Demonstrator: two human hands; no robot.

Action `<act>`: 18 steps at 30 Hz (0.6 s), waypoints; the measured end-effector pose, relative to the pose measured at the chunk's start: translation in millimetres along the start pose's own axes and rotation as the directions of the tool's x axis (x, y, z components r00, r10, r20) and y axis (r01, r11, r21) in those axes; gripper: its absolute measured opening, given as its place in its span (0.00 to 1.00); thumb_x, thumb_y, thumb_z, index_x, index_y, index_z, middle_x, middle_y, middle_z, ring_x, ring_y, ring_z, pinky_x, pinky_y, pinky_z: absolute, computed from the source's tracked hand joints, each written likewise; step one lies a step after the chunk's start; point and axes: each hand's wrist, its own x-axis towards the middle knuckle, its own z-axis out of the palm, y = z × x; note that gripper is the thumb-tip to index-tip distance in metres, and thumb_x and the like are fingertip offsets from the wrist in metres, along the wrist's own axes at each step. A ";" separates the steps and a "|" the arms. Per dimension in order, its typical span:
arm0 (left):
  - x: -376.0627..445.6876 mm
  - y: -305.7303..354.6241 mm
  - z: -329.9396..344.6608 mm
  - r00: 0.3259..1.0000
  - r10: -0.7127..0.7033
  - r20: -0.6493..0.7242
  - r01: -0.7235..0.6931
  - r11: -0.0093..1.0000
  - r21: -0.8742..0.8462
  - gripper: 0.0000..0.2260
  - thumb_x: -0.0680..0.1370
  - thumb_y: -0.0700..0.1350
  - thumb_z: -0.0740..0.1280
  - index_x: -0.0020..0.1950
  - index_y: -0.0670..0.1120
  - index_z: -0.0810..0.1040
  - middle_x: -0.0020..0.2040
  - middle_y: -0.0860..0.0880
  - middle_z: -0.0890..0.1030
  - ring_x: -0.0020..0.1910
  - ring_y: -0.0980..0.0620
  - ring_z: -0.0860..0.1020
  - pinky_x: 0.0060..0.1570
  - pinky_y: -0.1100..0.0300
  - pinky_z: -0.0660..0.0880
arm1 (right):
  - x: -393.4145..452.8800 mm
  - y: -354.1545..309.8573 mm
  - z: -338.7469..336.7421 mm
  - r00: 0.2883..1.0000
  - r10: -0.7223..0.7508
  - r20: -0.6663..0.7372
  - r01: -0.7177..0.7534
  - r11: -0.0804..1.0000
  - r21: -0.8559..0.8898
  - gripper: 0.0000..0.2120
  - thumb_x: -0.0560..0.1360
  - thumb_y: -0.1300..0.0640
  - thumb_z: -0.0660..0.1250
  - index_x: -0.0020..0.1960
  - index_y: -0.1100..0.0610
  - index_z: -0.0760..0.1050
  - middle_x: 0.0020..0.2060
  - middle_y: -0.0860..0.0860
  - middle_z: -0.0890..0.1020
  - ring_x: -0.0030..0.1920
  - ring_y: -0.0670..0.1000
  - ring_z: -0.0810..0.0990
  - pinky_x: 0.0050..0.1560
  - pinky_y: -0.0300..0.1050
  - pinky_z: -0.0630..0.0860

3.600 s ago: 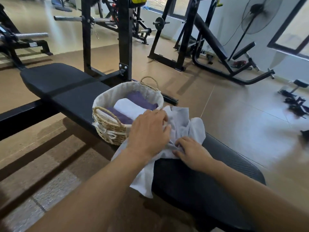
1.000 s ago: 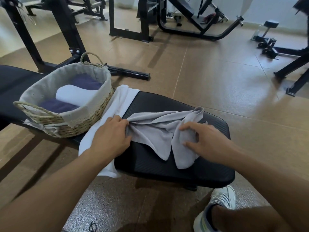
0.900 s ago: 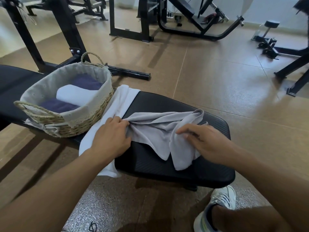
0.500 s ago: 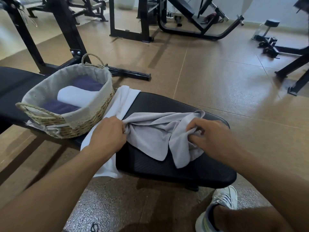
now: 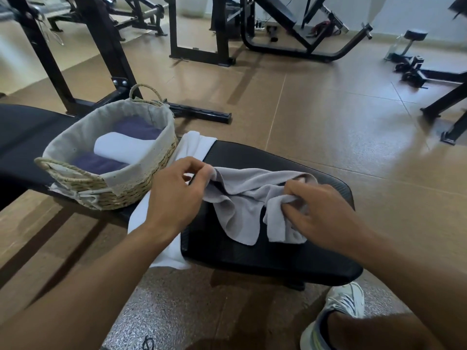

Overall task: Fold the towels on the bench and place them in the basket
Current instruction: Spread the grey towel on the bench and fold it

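Observation:
A crumpled grey towel [image 5: 242,195] lies across the black bench pad [image 5: 265,251]. My left hand [image 5: 177,195] pinches its left corner, lifted slightly off the pad. My right hand [image 5: 321,213] grips a bunched fold at the towel's right side. A white towel [image 5: 194,145] lies flat under my left hand and hangs over the bench's near edge. The wicker basket [image 5: 121,190] with a cloth lining stands on the bench to the left. It holds a rolled white towel [image 5: 121,147] between purple towels [image 5: 136,128].
Black gym frames [image 5: 106,46] stand behind the bench, and more machines [image 5: 290,29] line the far wall. Brown tiled floor [image 5: 328,117] spreads to the right. My white shoe [image 5: 338,314] is on the floor below the bench end.
My left hand has raised the grey towel's left corner and now pinches it with the fingertips. My right hand has gathered the right side into a tighter bunch.

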 end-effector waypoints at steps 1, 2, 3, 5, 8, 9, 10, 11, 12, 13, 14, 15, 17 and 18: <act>-0.8 2.9 -0.5 1.000 0.002 -0.029 -0.003 0.999 -0.032 0.07 0.80 0.49 0.69 0.42 0.55 0.82 0.39 0.59 0.84 0.42 0.61 0.81 0.42 0.69 0.74 | -0.3 -2.7 0.1 1.000 -0.013 0.003 0.013 1.000 0.014 0.10 0.77 0.44 0.60 0.42 0.48 0.73 0.32 0.43 0.77 0.32 0.45 0.75 0.34 0.45 0.73; -1.5 5.0 -1.1 0.999 0.005 -0.053 -0.008 0.998 -0.060 0.07 0.81 0.48 0.69 0.43 0.54 0.82 0.39 0.59 0.84 0.41 0.61 0.81 0.41 0.71 0.73 | -0.7 -5.4 -0.1 1.000 -0.027 -0.008 0.027 0.999 0.032 0.09 0.78 0.45 0.60 0.42 0.48 0.73 0.29 0.43 0.76 0.29 0.47 0.74 0.31 0.43 0.71; -2.6 7.4 -1.4 0.998 0.007 -0.063 -0.013 0.996 -0.087 0.06 0.81 0.47 0.68 0.45 0.52 0.81 0.38 0.58 0.83 0.40 0.61 0.81 0.40 0.73 0.72 | -1.0 -7.8 -0.4 0.999 -0.031 -0.022 0.033 0.998 0.058 0.09 0.78 0.47 0.61 0.41 0.48 0.72 0.27 0.44 0.75 0.27 0.48 0.73 0.29 0.42 0.69; -6.8 11.5 -0.9 0.999 -0.003 -0.045 -0.004 0.990 -0.143 0.06 0.82 0.46 0.68 0.47 0.49 0.82 0.39 0.55 0.84 0.40 0.57 0.81 0.39 0.69 0.74 | -0.8 -12.8 -0.3 1.000 0.015 -0.022 -0.011 0.989 0.151 0.09 0.79 0.50 0.64 0.41 0.48 0.73 0.25 0.45 0.74 0.25 0.49 0.72 0.27 0.40 0.66; -19.4 15.2 4.2 0.997 -0.064 0.049 0.073 0.971 -0.226 0.06 0.82 0.46 0.68 0.48 0.47 0.82 0.41 0.51 0.85 0.43 0.52 0.83 0.46 0.55 0.81 | 0.0 -19.2 2.5 0.991 0.124 0.045 -0.132 0.946 0.295 0.06 0.80 0.53 0.67 0.43 0.49 0.76 0.25 0.44 0.76 0.25 0.44 0.71 0.28 0.34 0.66; -24.9 16.4 7.0 0.992 -0.081 0.094 0.103 0.962 -0.252 0.06 0.82 0.46 0.68 0.48 0.48 0.82 0.42 0.50 0.85 0.44 0.50 0.84 0.49 0.50 0.82 | 0.3 -21.8 3.7 0.986 0.155 0.053 -0.164 0.929 0.331 0.06 0.80 0.53 0.68 0.43 0.49 0.77 0.27 0.44 0.78 0.26 0.43 0.72 0.29 0.34 0.67; -30.0 17.7 10.4 0.986 -0.093 0.136 0.128 0.952 -0.278 0.06 0.82 0.46 0.68 0.48 0.48 0.82 0.42 0.50 0.86 0.45 0.49 0.84 0.51 0.46 0.82 | 1.1 -24.2 4.8 0.981 0.187 0.053 -0.193 0.911 0.363 0.06 0.79 0.53 0.68 0.43 0.49 0.78 0.29 0.44 0.80 0.28 0.43 0.74 0.30 0.35 0.70; -34.8 19.3 13.9 0.980 -0.099 0.171 0.147 0.943 -0.300 0.06 0.82 0.46 0.67 0.48 0.48 0.82 0.43 0.49 0.86 0.46 0.49 0.84 0.51 0.44 0.82 | 2.5 -26.5 5.7 0.974 0.223 0.046 -0.223 0.893 0.391 0.06 0.79 0.53 0.69 0.42 0.49 0.78 0.31 0.44 0.82 0.30 0.43 0.77 0.32 0.38 0.74; -39.2 20.9 17.3 0.974 -0.106 0.198 0.166 0.933 -0.320 0.06 0.82 0.46 0.67 0.47 0.48 0.82 0.43 0.49 0.86 0.46 0.49 0.84 0.50 0.44 0.82 | 3.9 -28.0 6.3 0.965 0.260 0.038 -0.252 0.876 0.411 0.06 0.78 0.53 0.69 0.42 0.49 0.79 0.34 0.44 0.83 0.34 0.43 0.80 0.35 0.42 0.77; -43.2 22.6 20.4 0.969 -0.119 0.216 0.190 0.919 -0.345 0.06 0.82 0.46 0.67 0.47 0.48 0.82 0.42 0.50 0.86 0.46 0.50 0.84 0.50 0.45 0.83 | 5.4 -28.8 7.0 0.956 0.293 0.028 -0.277 0.864 0.420 0.05 0.78 0.52 0.69 0.42 0.49 0.79 0.36 0.44 0.84 0.37 0.44 0.82 0.38 0.44 0.80; -46.8 23.8 23.1 0.964 -0.137 0.228 0.217 0.901 -0.377 0.06 0.82 0.45 0.68 0.46 0.48 0.82 0.42 0.50 0.86 0.45 0.52 0.84 0.48 0.48 0.84 | 6.5 -28.8 7.7 0.949 0.314 0.015 -0.291 0.862 0.414 0.05 0.77 0.52 0.69 0.43 0.49 0.79 0.38 0.44 0.84 0.39 0.44 0.82 0.40 0.45 0.80; -49.7 24.7 25.3 0.959 -0.155 0.238 0.243 0.881 -0.406 0.06 0.81 0.45 0.68 0.46 0.47 0.82 0.41 0.51 0.86 0.44 0.54 0.84 0.47 0.51 0.84 | 7.4 -29.0 8.2 0.947 0.321 0.000 -0.295 0.870 0.395 0.04 0.77 0.52 0.69 0.44 0.48 0.79 0.38 0.43 0.84 0.39 0.44 0.82 0.40 0.44 0.80; -52.9 26.0 28.3 0.942 -0.192 0.275 0.301 0.846 -0.439 0.06 0.81 0.45 0.68 0.46 0.47 0.83 0.41 0.51 0.86 0.43 0.56 0.83 0.44 0.56 0.82 | 7.7 -30.8 8.8 0.955 0.296 -0.012 -0.275 0.903 0.331 0.02 0.78 0.52 0.68 0.47 0.45 0.78 0.38 0.43 0.84 0.40 0.43 0.82 0.40 0.41 0.78; -53.7 26.0 29.2 0.928 -0.215 0.303 0.339 0.825 -0.452 0.06 0.81 0.45 0.69 0.46 0.46 0.83 0.41 0.51 0.86 0.43 0.56 0.83 0.44 0.56 0.82 | 7.2 -31.6 9.3 0.964 0.265 -0.014 -0.249 0.924 0.291 0.02 0.78 0.52 0.68 0.49 0.44 0.77 0.39 0.42 0.84 0.41 0.42 0.82 0.41 0.41 0.78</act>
